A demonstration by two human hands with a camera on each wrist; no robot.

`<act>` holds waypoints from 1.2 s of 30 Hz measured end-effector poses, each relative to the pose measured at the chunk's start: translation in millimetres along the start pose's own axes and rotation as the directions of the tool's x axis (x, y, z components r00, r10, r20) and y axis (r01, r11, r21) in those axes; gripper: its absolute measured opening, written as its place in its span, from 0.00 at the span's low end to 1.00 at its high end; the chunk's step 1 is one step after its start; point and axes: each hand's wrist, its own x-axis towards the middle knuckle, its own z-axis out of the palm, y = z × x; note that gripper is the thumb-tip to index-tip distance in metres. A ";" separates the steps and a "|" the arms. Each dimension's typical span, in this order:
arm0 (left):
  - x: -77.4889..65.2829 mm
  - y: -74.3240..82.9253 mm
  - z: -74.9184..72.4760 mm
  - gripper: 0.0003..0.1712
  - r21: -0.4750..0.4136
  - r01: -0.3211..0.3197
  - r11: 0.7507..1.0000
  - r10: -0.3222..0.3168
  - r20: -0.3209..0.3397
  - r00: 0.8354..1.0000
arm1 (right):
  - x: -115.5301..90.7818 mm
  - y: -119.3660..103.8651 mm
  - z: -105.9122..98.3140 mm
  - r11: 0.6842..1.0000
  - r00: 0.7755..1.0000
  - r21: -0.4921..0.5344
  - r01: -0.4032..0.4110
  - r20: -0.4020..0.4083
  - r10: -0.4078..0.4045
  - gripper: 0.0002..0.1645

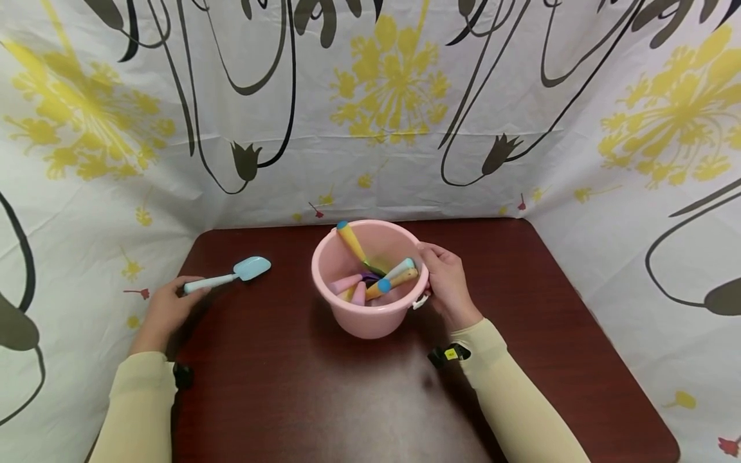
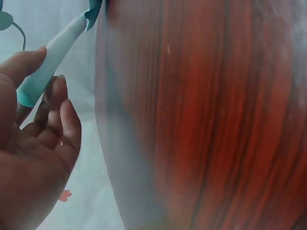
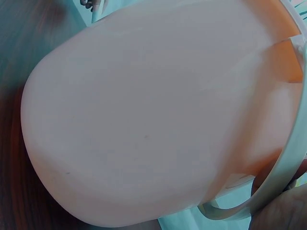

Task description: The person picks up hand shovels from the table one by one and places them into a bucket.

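At the table's left edge, my left hand (image 1: 168,312) pinches the handle end of a light blue trowel (image 1: 252,267) between thumb and fingers. Its blade points right, toward the bucket. The left wrist view shows the trowel (image 2: 60,50) with the thumb across its pale handle. My right hand (image 1: 448,286) grips the right rim of a pink bucket (image 1: 370,321); the rim hides part of the fingers. Inside lie several tools with pink, yellow and blue handles, one yellow handle (image 1: 350,240) leaning on the back rim. In the right wrist view, the bucket (image 3: 144,115) fills most of the picture.
A dark red-brown table (image 1: 260,386) lies under both hands. White cloth (image 1: 399,173) with yellow and grey flower prints hangs behind it and at both sides. The bucket's white carrying handle (image 3: 283,158) passes close by the right hand.
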 end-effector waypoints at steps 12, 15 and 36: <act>0.6 5.4 6.2 0.35 -0.128 0.054 0.990 -0.067 -0.095 0.993 | -1.0 0.5 -0.4 1.000 1.000 -0.008 -0.007 -0.009 0.006 0.23; 0.1 8.1 8.1 0.33 -0.190 0.065 0.980 -0.090 -0.124 0.988 | -0.8 0.7 -0.2 1.000 1.000 0.000 0.001 -0.004 -0.001 0.23; 10.7 34.2 7.9 0.24 -0.487 0.048 0.872 -0.199 -0.262 0.944 | -0.3 1.3 0.3 1.000 1.000 -0.006 0.004 -0.003 -0.004 0.23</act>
